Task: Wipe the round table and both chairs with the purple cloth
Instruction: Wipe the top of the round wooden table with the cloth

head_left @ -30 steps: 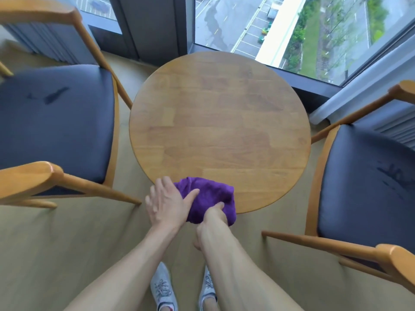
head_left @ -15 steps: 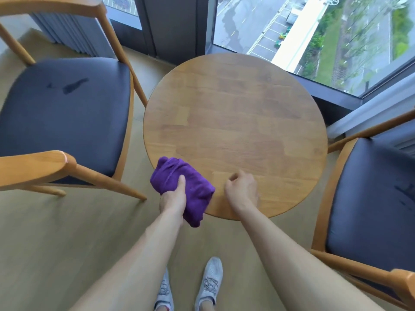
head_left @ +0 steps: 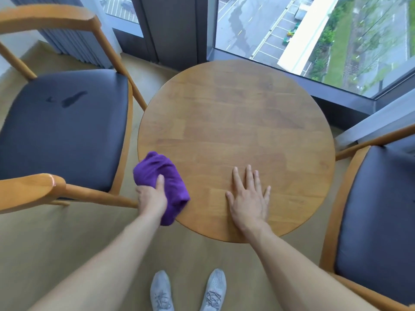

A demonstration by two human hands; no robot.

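- Leftmost, the left chair stood beside the round tabletop, its dark padded seat showing a darker smear towards the back and its wooden armrest reaching towards the camera.
- Next, the purple cloth lay bunched at the tabletop's near-left edge, partly on the wood and partly hanging over the rim on the near side.
- The left hand was the grip on that cloth: it grasped the bundle from the near-left side, thumb laid along the top of the fabric and the fingers tucked out of sight beneath or behind it.
- Most of the cloth therefore sat ahead of and to the right of the grip, with one fold dropping below the wrist past the table rim.
- Then, the right hand rested flat on the near part of the tabletop, palm down and fingers spread straight, released and holding nothing; it lay well apart from the cloth with bare wood between them.
- Below, between the two forearms, a pair of grey shoes stood on the wooden floor.
- Rightmost, the right chair stood just beside the tabletop, its dark seat and wooden frame cut off by the frame edge.
- Behind the tabletop, a large window looked down on a road and greenery.
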